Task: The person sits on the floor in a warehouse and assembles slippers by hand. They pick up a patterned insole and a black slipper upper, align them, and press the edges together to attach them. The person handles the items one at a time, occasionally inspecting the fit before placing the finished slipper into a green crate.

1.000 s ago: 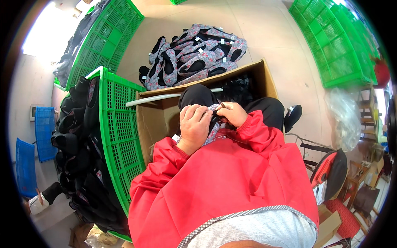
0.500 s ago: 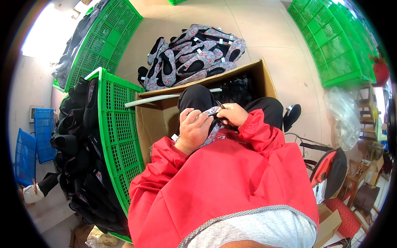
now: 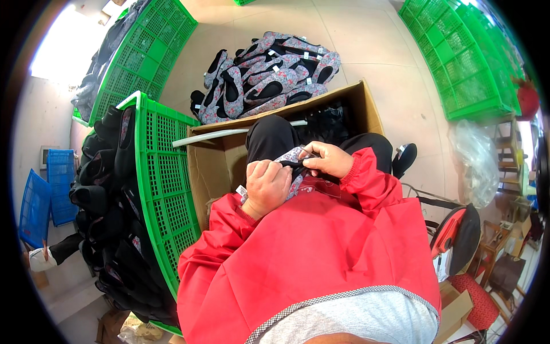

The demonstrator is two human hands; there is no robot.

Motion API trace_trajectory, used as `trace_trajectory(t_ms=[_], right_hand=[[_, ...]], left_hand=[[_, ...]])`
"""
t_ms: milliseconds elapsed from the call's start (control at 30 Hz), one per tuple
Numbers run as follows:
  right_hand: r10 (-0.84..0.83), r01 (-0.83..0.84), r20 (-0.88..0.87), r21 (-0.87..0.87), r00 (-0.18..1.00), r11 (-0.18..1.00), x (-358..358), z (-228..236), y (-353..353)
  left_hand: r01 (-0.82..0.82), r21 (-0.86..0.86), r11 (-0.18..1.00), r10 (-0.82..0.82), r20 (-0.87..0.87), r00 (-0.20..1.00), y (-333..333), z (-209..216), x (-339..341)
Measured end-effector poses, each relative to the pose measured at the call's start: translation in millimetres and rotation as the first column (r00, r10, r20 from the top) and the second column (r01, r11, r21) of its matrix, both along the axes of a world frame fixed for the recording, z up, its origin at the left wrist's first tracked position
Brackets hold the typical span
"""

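Note:
In my lap lies a floral fabric slip-on shoe (image 3: 291, 155), grey with small red and dark marks and black inside. My left hand (image 3: 268, 184) is closed around its near side and hides much of it. A white tag (image 3: 241, 190) sticks out beside that wrist. My right hand (image 3: 329, 159) pinches the black edge of the shoe with thumb and fingers. Whether a tool is also tucked in the right hand cannot be made out.
An open cardboard box (image 3: 369, 109) holding black items stands around my knees, a pale strip (image 3: 215, 137) across it. Beyond lies a pile of floral shoes (image 3: 266, 77). A green crate (image 3: 166, 178) with black shoes (image 3: 103, 198) is at left; more green crates (image 3: 458, 63) stand far right.
The slim dark pointed tool seen in my right hand no longer shows. The right fingers have shifted and now pinch the shoe's edge. My left hand has turned slightly on the shoe.

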State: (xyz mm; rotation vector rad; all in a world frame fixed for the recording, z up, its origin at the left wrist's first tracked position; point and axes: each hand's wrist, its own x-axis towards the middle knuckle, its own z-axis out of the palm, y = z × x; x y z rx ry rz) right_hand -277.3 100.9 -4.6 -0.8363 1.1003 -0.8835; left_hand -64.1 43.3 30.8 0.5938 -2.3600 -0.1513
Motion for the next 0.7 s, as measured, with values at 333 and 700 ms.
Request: trace_trajectory(t_ms=[333, 700], right_hand=[[0.236, -0.236, -0.067, 0.005, 0.969, 0.972, -17.9, 62.3, 9.5], [0.168, -0.169, 0.023, 0.240, 0.985, 0.956, -5.1, 62.3, 9.6]], left_hand=[[-0.025, 0.000, 1.000, 0.025, -0.028, 0.999, 2.2, 4.5, -0.7], [-0.044, 0.007, 0.999, 0.044, -0.042, 0.998, 3.2, 0.8, 0.2]])
